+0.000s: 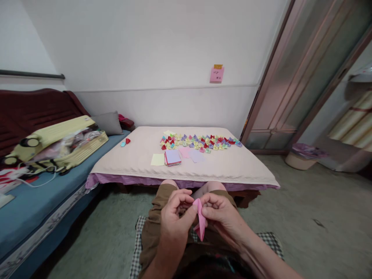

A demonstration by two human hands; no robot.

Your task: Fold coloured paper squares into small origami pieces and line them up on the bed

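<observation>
Your left hand (176, 212) and right hand (223, 212) pinch the pink folded paper (200, 219); it seems light, easily creased, so hold its edges (202, 229) gently.

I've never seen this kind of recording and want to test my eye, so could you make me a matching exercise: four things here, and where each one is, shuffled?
Things:
1. folded pink paper
2. pink note
3. yellow suitcase
4. waste bin

Places:
A. on the floor, at the right
B. on the blue cover, at the left
C. pinched between the left hand and the right hand
D. up on the white wall

Right pairs: 1-C, 2-D, 3-B, 4-A
</observation>
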